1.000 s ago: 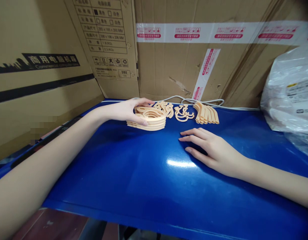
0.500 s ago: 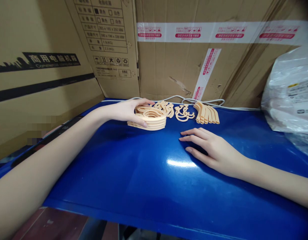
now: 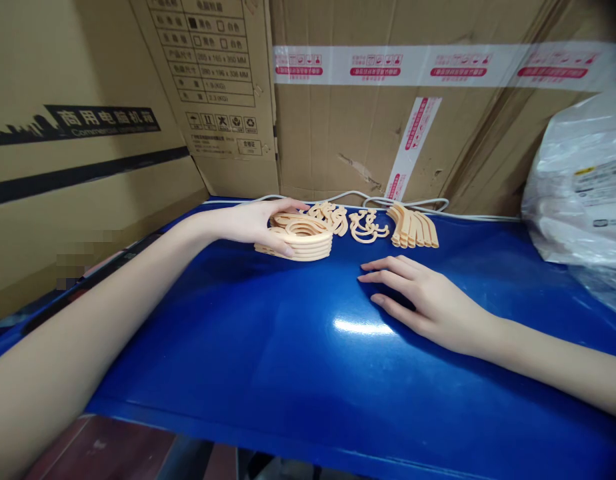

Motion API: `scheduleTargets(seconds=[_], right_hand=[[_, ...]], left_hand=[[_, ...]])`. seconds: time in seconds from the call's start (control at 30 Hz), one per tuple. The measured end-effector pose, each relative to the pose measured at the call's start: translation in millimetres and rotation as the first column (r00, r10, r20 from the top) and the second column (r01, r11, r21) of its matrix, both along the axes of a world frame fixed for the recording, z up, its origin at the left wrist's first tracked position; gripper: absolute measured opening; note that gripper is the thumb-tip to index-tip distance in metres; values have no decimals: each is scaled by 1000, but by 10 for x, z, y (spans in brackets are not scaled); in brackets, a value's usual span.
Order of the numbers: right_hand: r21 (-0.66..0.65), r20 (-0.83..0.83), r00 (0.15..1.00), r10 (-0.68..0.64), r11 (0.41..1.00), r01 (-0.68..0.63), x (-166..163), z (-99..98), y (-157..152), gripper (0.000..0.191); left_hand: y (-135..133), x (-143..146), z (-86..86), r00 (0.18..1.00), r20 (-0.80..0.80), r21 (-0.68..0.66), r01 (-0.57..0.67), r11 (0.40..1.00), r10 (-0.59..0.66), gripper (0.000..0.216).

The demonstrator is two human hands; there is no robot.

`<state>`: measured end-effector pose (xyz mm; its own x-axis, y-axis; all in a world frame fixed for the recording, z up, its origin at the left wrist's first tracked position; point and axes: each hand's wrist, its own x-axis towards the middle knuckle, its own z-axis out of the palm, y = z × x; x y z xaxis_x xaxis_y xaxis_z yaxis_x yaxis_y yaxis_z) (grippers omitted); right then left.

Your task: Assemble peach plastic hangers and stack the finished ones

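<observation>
My left hand [image 3: 253,222] is closed around the left side of a stack of cream, rounded loop-shaped pieces [image 3: 311,245]. Its thumb lies against the near side, and the fingers reach over the far side, partly hidden. Lying palm down on the blue tabletop [image 3: 268,347], my right hand [image 3: 418,293] has its fingers stretched out and slightly apart, with nothing in them. Just beyond it are thin curved cream pieces [image 3: 369,233] and a row of bent, hollow-ended cream strips [image 3: 413,228]. More small curly cream pieces [image 3: 335,217] sit right behind the stack.
Cardboard boxes wall in the back [image 3: 338,147] and the left side [image 3: 88,173]. A white cable [image 3: 358,195] runs along the table's rear edge. Clear plastic wrapping with a white package [image 3: 583,180] stands at the right. A dark flat object [image 3: 93,283] lies along the left edge.
</observation>
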<state>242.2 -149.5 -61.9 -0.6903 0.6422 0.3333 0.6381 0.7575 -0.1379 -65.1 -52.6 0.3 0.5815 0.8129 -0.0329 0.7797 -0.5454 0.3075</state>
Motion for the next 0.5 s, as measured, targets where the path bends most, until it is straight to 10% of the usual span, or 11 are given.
scheduleTargets(seconds=[0.27,0.5], right_hand=[[-7,-2,1000,-2,1000,2,-6,5,-4,29],[-9,0,1000,-2,1000,2,1,-2,-2,30]], left_hand=[[164,-146,52,952,303,11,-39,999,34,54],[205,-280,100,993,8,106,-117,987,116,53]])
